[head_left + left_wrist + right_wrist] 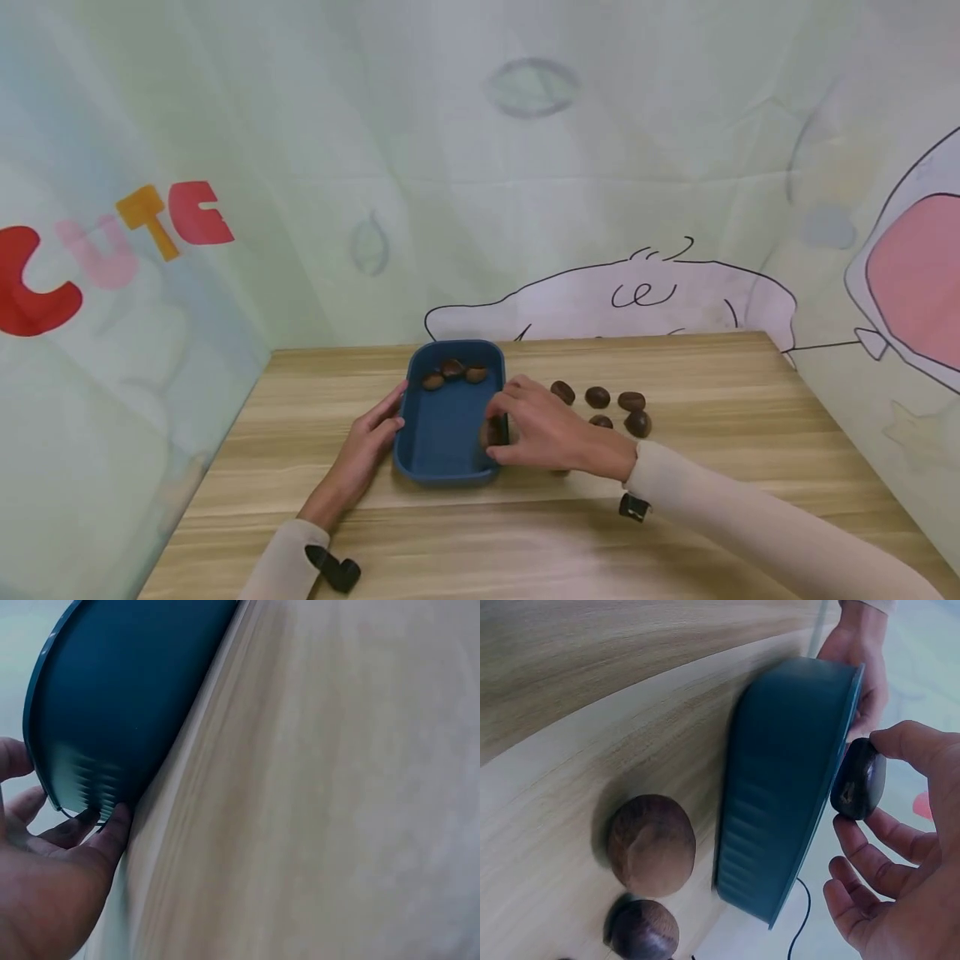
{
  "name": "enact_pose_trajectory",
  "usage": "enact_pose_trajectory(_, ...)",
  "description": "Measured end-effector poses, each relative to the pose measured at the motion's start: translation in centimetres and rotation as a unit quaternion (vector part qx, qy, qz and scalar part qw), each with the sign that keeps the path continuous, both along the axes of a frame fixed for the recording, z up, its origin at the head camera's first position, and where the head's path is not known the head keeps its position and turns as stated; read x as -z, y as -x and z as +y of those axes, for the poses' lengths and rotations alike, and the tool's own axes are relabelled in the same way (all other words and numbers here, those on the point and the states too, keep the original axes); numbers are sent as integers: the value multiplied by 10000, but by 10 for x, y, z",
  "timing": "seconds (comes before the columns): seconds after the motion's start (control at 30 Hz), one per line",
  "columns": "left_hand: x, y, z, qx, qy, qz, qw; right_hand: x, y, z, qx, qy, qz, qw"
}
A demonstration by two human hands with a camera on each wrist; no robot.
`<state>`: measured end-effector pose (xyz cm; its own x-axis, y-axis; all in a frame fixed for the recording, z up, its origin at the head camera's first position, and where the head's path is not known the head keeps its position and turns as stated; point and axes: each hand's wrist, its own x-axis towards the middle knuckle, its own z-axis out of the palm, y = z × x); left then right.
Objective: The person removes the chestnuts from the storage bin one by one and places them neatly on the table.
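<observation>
A blue tray [447, 425] stands on the table with three brown chestnuts [452, 368] at its far end. My right hand [543, 427] is over the tray's right rim. Between thumb and fingertip it pinches a dark chestnut [859, 780], held beside the rim in the right wrist view. My left hand [365, 446] rests against the tray's left outer wall, its fingers touching the ribbed side [97, 780]. Right of the tray lie several loose chestnuts [597, 397], one of them partly hidden under the right forearm.
The wooden table [315, 408] runs back to a printed cloth backdrop [300, 167], with more cloth at both sides. Two chestnuts [652, 846] lie close to the tray's outer wall in the right wrist view. Each wrist wears a black strap device [335, 569].
</observation>
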<state>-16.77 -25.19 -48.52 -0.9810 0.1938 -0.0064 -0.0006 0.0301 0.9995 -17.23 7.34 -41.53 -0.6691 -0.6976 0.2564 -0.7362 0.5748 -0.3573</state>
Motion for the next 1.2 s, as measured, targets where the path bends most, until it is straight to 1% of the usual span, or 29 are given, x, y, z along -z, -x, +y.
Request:
enact_pose_trajectory(0.17, 1, -1, -1, -14, 8, 3, 10000, -2, -2, 9, 188, 91, -95, 9997)
enact_pose_trajectory(0.43, 2, -1, -3, -32, 59, 0, 10000, -5, -4, 25, 381, 223, -183, 9989)
enact_pose_trajectory(0.63, -1, -4, -5, 14, 200, 44, 9998, -5, -9, 43, 556, 363, -119, 9977)
enact_pose_trajectory(0.77, -3, -5, -5, 84, 182, 95, 9998, -5, -12, 58, 701, 473, -47, 9964)
enact_pose_trajectory(1.03, -5, -3, -5, 208, 274, 141, 9993, 3, -22, 91, 1108, 613, -169, 9918)
enact_pose_trajectory(1.2, -5, -3, -5, 243, 281, 143, 9992, 10, -24, 106, 1258, 695, -128, 9895)
